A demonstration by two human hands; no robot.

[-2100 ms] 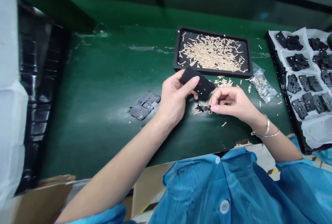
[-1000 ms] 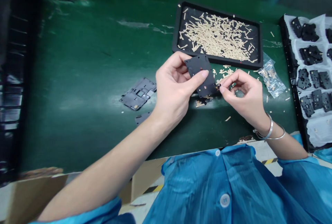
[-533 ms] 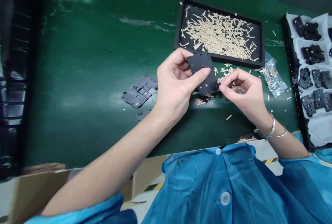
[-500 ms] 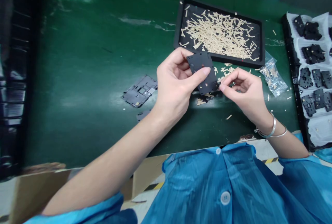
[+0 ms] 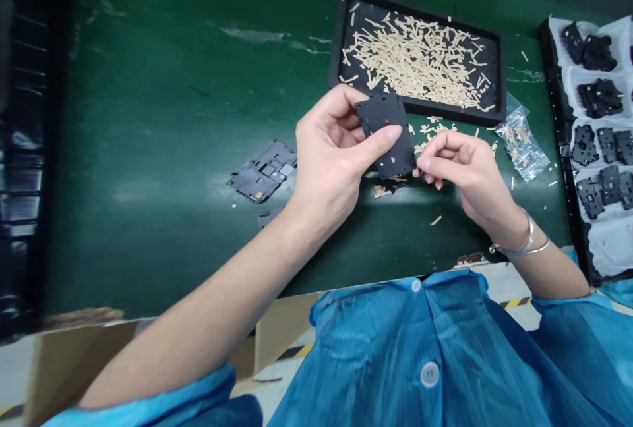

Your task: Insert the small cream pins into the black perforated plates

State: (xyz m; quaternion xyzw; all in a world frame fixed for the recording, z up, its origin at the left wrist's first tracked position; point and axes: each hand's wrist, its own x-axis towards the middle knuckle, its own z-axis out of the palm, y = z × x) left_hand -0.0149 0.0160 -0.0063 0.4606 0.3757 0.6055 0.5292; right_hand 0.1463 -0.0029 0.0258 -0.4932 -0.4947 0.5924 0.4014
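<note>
A flat black plastic plate point(image 5: 388, 117) with small holes is held up by my left hand point(image 5: 333, 150), the thumb lying across its face. My right hand point(image 5: 457, 167) is closed in a pinch at the plate's lower right corner. Whatever small dark bit sits between those fingertips is too small to name. Beneath the plate, a few tan strips point(image 5: 382, 191) and dark bits lie on the green table point(image 5: 163, 117). Left of my left hand rests another black plastic plate point(image 5: 264, 171), its moulded side up. Part of a further dark piece point(image 5: 267, 217) shows beside my forearm.
A black tray point(image 5: 336, 51) heaped with short tan strips point(image 5: 420, 61) stands behind my hands. To its right lies a clear plastic bag point(image 5: 524, 143) with small pieces inside. At the far right, a compartmented white tray point(image 5: 606, 242) holds several black parts. Loose strips are scattered around.
My right fingers have curled a little more at the plate's corner. The left hand keeps its grip on the plate, and the view has shifted slightly.
</note>
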